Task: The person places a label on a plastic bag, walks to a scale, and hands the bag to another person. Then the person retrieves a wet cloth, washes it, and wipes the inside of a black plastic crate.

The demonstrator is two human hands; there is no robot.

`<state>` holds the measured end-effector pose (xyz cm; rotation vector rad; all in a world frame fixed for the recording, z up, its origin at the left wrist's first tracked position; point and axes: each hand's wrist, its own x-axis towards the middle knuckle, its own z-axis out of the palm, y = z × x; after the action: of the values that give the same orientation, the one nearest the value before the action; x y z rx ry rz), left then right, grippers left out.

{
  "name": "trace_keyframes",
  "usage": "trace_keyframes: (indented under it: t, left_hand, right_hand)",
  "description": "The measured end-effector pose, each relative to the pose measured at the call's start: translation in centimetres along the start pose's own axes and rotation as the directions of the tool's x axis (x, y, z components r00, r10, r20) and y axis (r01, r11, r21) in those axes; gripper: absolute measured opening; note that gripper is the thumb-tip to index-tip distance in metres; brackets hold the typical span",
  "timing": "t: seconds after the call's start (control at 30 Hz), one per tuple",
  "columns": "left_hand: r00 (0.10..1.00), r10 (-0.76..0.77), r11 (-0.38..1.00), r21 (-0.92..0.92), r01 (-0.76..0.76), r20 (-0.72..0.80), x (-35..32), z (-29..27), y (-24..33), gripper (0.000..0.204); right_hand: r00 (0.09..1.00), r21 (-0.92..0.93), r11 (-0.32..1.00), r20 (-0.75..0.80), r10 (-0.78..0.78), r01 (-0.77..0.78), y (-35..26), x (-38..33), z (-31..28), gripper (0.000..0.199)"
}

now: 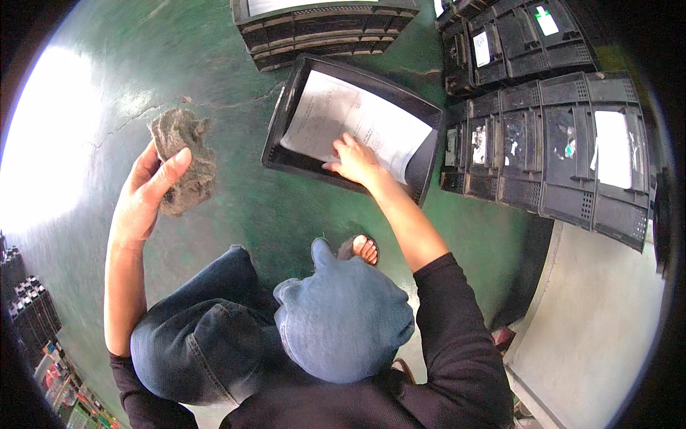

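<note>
A crumpled grey-brown rag (187, 161) is gripped in my left hand (146, 189), thumb on top, held up over the floor on the left. Ahead of me a shallow black plastic crate (282, 114) sits at a slant on the floor. Printed white sheets of paper (343, 114) lie in it. My right hand (355, 159) reaches over the crate's near side. Its fingers are apart and rest on or just above the paper's near edge; nothing shows in them.
A stack of black crates (325, 32) stands beyond the open one. More stacked black crates (550, 143) with paper labels line the right side, by a pale flat surface (589, 314). The green floor (243, 193) is cracked. My bent knees (343, 314) are close below.
</note>
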<state>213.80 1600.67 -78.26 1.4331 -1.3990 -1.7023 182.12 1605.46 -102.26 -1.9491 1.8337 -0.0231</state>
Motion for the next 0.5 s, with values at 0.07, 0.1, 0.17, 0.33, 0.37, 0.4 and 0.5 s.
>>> trace_keyframes:
  t: [0.07, 0.1, 0.17, 0.33, 0.37, 0.4, 0.5]
  left_hand:
    - [1.000, -0.021, 1.000, 0.012, 0.021, -0.004, -0.1, -0.2, -0.5, 0.047]
    - [1.000, -0.023, 1.000, 0.014, 0.023, -0.001, 0.0, -0.1, -0.6, 0.047]
    - [1.000, -0.027, 0.999, 0.026, 0.027, -0.001, 0.1, 0.3, -0.6, 0.047]
    - [0.998, -0.021, 1.000, 0.008, 0.021, 0.063, 0.6, 1.4, 0.3, 0.047]
    - [0.998, -0.027, 1.000, 0.007, 0.027, 0.061, 0.6, 1.4, 0.4, 0.047]
    - [0.997, -0.037, 0.999, 0.004, 0.037, 0.066, 0.5, 1.1, 0.5, 0.048]
    - [0.995, 0.088, 0.994, 0.061, -0.090, 0.036, -0.4, -1.4, 0.0, 0.049]
  right_hand:
    - [0.993, 0.199, 0.974, 0.081, 0.091, -0.105, 0.3, 0.3, -0.2, 0.049]
    - [0.993, 0.343, 0.933, 0.064, 0.096, -0.113, 0.7, 0.3, -0.4, 0.064]
    - [0.984, 0.056, 0.986, -0.072, 0.161, -0.157, 1.2, 0.6, -0.1, 0.072]
    - [0.960, -0.091, 0.957, 0.031, 0.278, -0.274, 0.9, 1.1, 0.5, 0.090]
    - [0.955, -0.085, 0.953, 0.037, 0.294, -0.290, 0.6, 1.2, 0.2, 0.092]
    - [0.965, -0.029, 0.965, 0.005, 0.262, -0.262, 0.5, 1.0, -0.4, 0.095]
    - [0.932, -0.059, 0.971, -0.302, 0.203, -0.231, 1.4, -0.7, -2.5, 0.099]
